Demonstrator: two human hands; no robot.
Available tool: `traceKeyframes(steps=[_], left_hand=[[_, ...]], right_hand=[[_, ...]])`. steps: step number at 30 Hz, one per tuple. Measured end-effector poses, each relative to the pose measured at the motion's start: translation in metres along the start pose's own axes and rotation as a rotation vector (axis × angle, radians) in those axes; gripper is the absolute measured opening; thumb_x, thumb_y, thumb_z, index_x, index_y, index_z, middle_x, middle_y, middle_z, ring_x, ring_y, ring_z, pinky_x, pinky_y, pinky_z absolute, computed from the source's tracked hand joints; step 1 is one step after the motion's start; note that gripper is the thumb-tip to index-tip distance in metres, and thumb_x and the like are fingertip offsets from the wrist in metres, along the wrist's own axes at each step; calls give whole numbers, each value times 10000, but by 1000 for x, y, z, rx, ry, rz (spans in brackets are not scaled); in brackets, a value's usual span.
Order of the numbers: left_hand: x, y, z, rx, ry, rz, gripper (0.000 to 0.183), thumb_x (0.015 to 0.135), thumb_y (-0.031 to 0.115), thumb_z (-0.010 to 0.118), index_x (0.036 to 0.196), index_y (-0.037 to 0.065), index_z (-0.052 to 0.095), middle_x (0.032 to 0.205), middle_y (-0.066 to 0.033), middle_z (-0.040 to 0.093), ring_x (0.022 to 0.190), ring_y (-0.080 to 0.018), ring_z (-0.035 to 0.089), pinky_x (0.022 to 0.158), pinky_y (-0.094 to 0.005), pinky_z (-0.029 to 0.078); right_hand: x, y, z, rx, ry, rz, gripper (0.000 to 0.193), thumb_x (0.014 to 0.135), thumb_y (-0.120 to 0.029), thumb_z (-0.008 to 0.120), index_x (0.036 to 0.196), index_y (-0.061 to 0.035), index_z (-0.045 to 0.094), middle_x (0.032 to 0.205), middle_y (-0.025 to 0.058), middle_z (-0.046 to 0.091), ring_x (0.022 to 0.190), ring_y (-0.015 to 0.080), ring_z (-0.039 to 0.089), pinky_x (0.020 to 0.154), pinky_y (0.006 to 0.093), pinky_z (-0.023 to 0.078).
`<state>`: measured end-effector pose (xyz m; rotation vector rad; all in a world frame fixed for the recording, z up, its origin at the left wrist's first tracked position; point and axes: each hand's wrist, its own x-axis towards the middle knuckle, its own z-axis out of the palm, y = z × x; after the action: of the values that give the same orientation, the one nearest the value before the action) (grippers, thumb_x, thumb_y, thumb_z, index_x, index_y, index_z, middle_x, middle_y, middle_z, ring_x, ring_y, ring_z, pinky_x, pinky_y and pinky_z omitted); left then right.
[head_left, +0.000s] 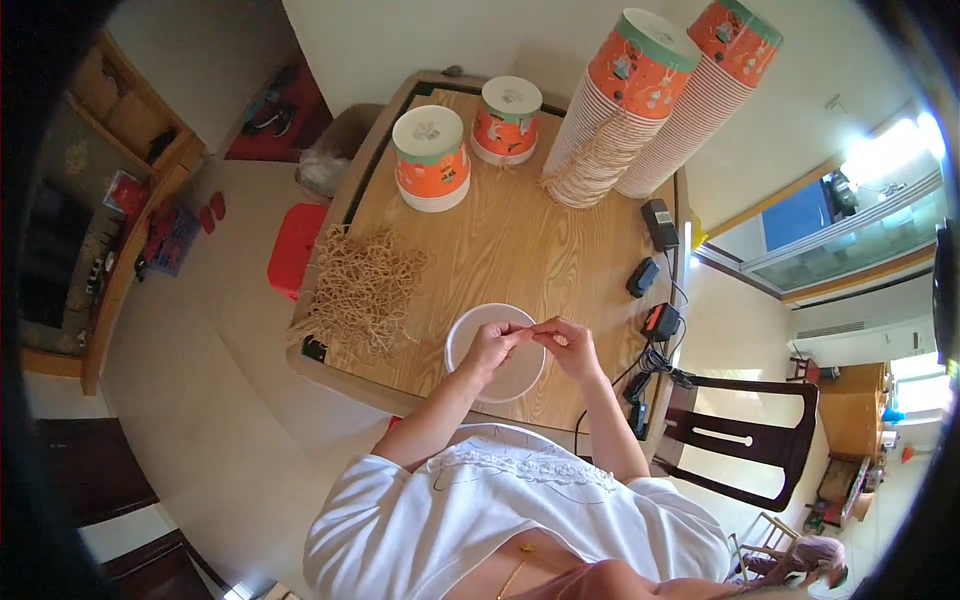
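Note:
Near the table's front edge stands a white paper bucket [461,337], its round mouth facing up. My left hand [492,347] and my right hand [568,345] meet above its far right part, fingertips pinched together. Whatever sits between the fingertips is too small to make out. To the left lies a loose, tangled heap of tan paper twine [365,290]. Farther back, an orange bucket with a green band [432,165] rests upside down, and a similar orange bucket [506,125] stands behind it.
Two tall stacks of nested buckets, a nearer stack [615,110] draped with twine handles and a farther stack [700,105], lean at the back right. Black adapters and cables [655,350] line the right edge. A dark chair [745,435], a red stool [296,245] and a distant person [805,558] are around.

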<state>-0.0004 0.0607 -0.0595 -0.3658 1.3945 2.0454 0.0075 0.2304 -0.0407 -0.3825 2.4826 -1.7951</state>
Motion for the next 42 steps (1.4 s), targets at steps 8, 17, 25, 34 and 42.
traceKeyframes(steps=[8,17,25,34,42], left_hand=[[1,-9,6,230,130,503,96,760,93,652,821,19,661,667,-15,624,544,-48,509,481,-195,399],[-2,-12,12,656,218,631,78,748,58,653,812,12,650,661,-33,632,564,-41,511,506,-203,405],[21,-37,-1,712,254,536,85,746,73,654,790,2,641,682,-81,647,602,-90,593,536,-240,454],[17,-31,6,666,277,559,90,749,92,651,784,10,647,659,-80,638,589,-84,582,526,-237,440],[19,-34,9,662,295,595,92,755,91,643,795,8,641,636,-80,627,546,-79,549,497,-244,418]], right_hand=[[-1,-11,2,-44,22,70,57,805,-43,565,821,6,589,738,69,591,714,139,566,649,253,451],[-2,10,-7,-330,-28,212,199,865,-153,492,754,9,525,642,92,533,618,148,523,580,278,429],[-3,38,-5,-185,67,232,162,860,-129,491,872,-14,605,714,67,580,638,135,537,598,264,442],[-2,30,-5,-227,1,208,149,812,-44,543,940,-35,619,827,88,607,724,146,568,626,254,445],[-3,28,-5,-233,-25,180,158,797,-38,559,941,-46,624,780,78,584,658,142,546,587,256,437]])
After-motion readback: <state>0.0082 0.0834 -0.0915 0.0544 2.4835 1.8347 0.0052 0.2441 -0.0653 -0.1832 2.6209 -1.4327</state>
